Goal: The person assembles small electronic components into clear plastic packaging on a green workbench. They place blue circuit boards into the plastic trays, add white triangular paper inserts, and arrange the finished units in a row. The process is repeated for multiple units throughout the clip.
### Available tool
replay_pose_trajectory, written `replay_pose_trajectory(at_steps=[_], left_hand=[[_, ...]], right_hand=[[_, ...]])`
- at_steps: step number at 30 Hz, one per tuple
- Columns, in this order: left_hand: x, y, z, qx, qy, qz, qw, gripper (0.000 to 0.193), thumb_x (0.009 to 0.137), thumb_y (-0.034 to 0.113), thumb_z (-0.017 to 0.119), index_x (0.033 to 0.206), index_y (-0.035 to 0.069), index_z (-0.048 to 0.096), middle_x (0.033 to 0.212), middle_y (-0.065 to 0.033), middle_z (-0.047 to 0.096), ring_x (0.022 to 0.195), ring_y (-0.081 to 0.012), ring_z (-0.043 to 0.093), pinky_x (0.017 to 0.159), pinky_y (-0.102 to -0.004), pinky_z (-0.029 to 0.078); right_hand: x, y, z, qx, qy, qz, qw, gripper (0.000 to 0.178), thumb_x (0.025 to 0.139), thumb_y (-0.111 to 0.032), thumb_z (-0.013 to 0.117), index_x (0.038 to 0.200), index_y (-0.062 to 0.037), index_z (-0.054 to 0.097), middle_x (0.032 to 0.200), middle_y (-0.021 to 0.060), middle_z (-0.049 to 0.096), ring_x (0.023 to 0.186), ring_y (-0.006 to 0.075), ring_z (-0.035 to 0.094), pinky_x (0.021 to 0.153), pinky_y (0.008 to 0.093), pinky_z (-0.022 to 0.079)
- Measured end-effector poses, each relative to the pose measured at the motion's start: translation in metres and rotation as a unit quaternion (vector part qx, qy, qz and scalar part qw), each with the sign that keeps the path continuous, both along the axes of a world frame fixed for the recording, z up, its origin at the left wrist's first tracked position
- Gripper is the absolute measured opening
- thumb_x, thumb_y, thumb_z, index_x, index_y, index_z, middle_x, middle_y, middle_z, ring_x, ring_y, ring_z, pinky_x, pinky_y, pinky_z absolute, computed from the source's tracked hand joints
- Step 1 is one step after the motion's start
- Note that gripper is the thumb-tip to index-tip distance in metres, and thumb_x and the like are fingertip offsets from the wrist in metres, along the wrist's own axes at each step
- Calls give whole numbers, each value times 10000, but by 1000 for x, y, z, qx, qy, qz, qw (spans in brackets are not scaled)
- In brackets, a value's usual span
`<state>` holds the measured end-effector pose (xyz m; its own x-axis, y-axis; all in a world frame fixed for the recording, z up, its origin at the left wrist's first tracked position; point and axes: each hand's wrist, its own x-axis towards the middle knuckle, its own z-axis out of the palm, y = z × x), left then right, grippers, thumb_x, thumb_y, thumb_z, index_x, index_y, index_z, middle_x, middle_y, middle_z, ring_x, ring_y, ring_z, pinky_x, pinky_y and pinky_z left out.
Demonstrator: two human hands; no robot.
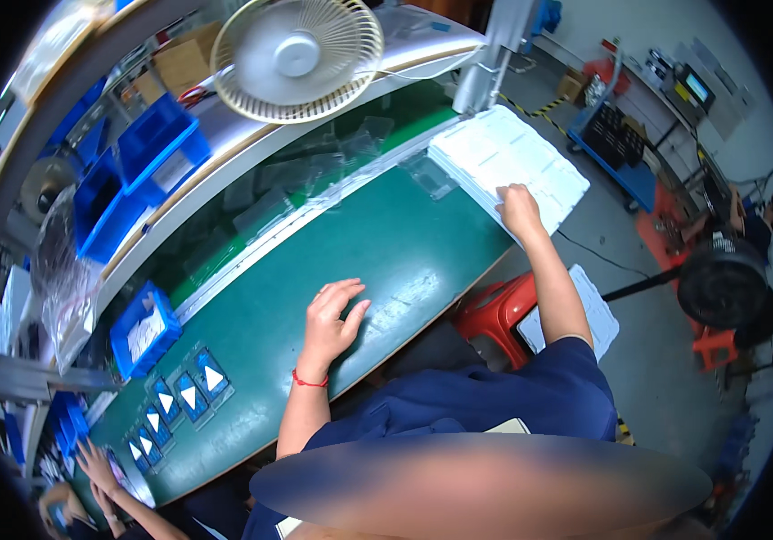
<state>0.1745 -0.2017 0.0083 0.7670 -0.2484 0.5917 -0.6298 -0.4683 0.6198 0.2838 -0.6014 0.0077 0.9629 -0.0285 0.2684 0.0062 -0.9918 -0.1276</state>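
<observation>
My left hand (332, 319) hovers over or rests on the green tabletop (359, 243), fingers stretched out and thumb apart, nothing in it. A red cord circles that wrist. At the far right end of the table, my right hand (520, 211) is at the near edge of a stack of white trays (530, 157), its fingers curled closed. What they grip, if anything, is hidden. Further left on the table lie several flat dark-blue pieces with white triangles (191, 396), in clear holders. A clear plastic holder (429, 173) lies beside the white stack.
A fan (296, 56) stands on the shelf above the table. Blue bins (163, 148) line the shelf; another blue bin (145, 331) holds white pieces. Another person's hands (98, 468) work at the lower left. A red stool (499, 315) stands by the table's near edge.
</observation>
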Motion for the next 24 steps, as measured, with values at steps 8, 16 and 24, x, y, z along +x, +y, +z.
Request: replay_pose_trajectory(at_steps=[8, 16, 24], left_hand=[[-1, 18, -37, -27, 139, 76, 987, 73, 823, 56, 698, 865, -4, 703, 882, -137, 702, 838, -248, 676, 752, -333, 529], [5, 29, -62, -88, 226, 112, 964, 98, 849, 65, 703, 811, 4, 637, 823, -64, 674, 708, -121, 597, 663, -273, 496], [5, 31, -64, -48, 204, 117, 971, 130, 850, 68, 705, 790, 7, 607, 770, -41, 628, 660, -113, 548, 625, -262, 468]], right_hand=[[3, -23, 44, 101, -67, 11, 993, 251, 710, -88, 730, 936, 6, 676, 923, 219, 653, 937, 382, 614, 840, 441, 488], [-105, -109, -8, 52, -182, -310, 932, 264, 740, -187, 720, 902, 17, 676, 916, 217, 668, 888, 378, 645, 804, 437, 508], [-181, -87, -216, 102, 89, -580, 803, 577, 821, -415, 665, 1263, -53, 580, 1220, 179, 563, 1230, 333, 468, 1076, 588, 259]])
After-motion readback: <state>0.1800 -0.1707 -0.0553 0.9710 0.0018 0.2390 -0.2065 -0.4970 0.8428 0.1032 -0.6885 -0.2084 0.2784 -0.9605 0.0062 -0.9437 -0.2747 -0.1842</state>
